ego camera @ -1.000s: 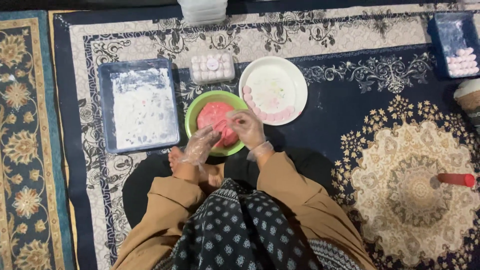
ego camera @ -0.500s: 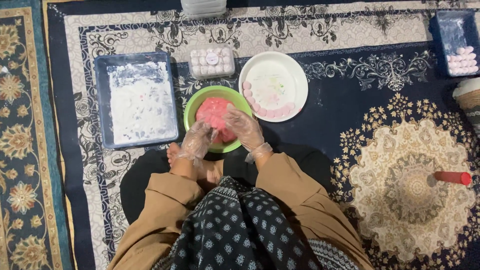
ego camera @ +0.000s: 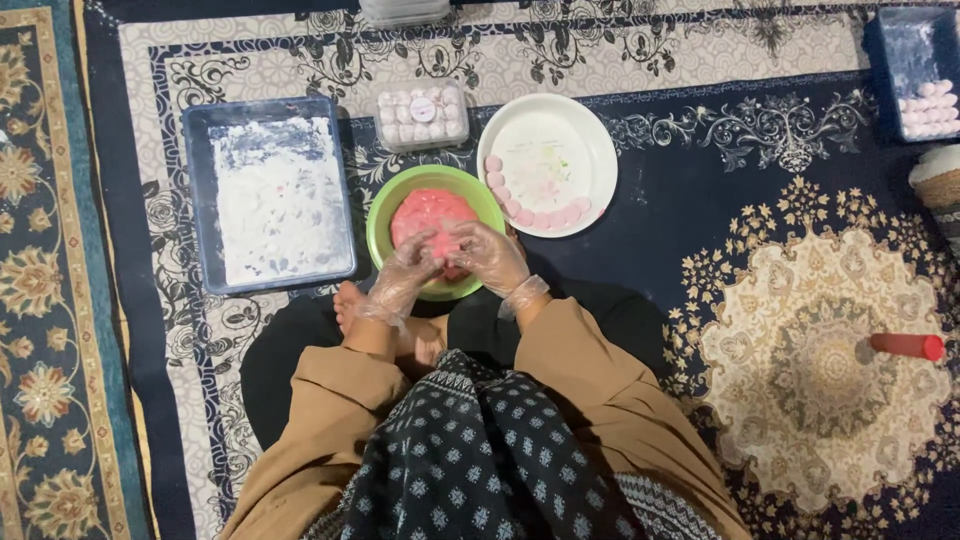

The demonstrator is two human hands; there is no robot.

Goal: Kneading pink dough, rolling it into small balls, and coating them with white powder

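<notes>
Floor: patterned carpet (ego camera: pixel 800 260) in dark blue, cream and gold, with a person seated on it, tan sleeves and a dotted dark cloth at 6 o'clock.
Green bowl (ego camera: pixel 385 215): just above the knees, near the middle of the view, holding a lump of pink dough (ego camera: pixel 428 212).
Left hand (ego camera: pixel 405 283): in a clear plastic glove, fingers curled against the near edge of the dough, at 7 o'clock of the bowl.
Right hand (ego camera: pixel 487 256): also gloved, fingers bent and pinching at the dough beside the left hand; it seems to be pulling off a piece, though the grip is partly hidden.
White plate (ego camera: pixel 560 130): at 2 o'clock of the bowl, with a curved row of small pink balls (ego camera: pixel 530 212) along its near rim.
Blue tray (ego camera: pixel 195 200): at 9 o'clock of the bowl, dusted with white flour.
Clear box (ego camera: pixel 421 114): at 12 o'clock, filled with pale round pieces.
Red cylinder (ego camera: pixel 906 346): well apart, at 3 o'clock on the carpet.
</notes>
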